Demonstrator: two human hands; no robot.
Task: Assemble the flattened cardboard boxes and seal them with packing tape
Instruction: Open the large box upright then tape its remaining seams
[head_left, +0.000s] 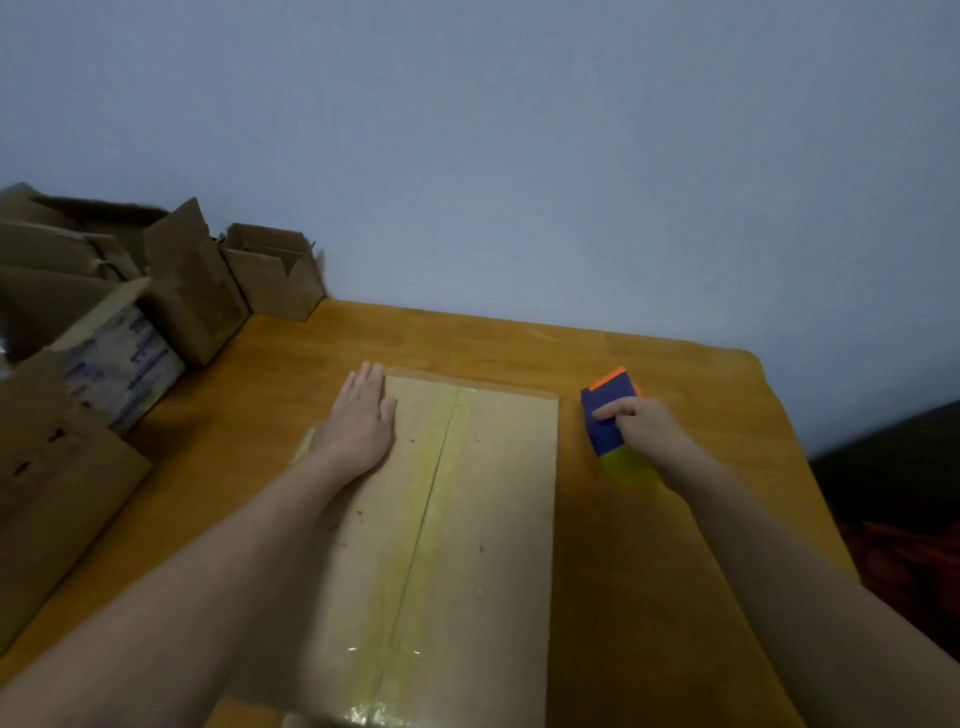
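Taped box (467, 519) on wooden table (649, 545); blue wall (519, 156).

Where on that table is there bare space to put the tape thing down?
Bare table runs between the box and the wall, and right of the tape dispenser in the right hand. The left side is crowded with a box pile.

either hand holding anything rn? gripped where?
Right hand grips the tape dispenser around its blue body, beside the box. Left hand holds nothing; it lies flat, palm down, on the taped box.
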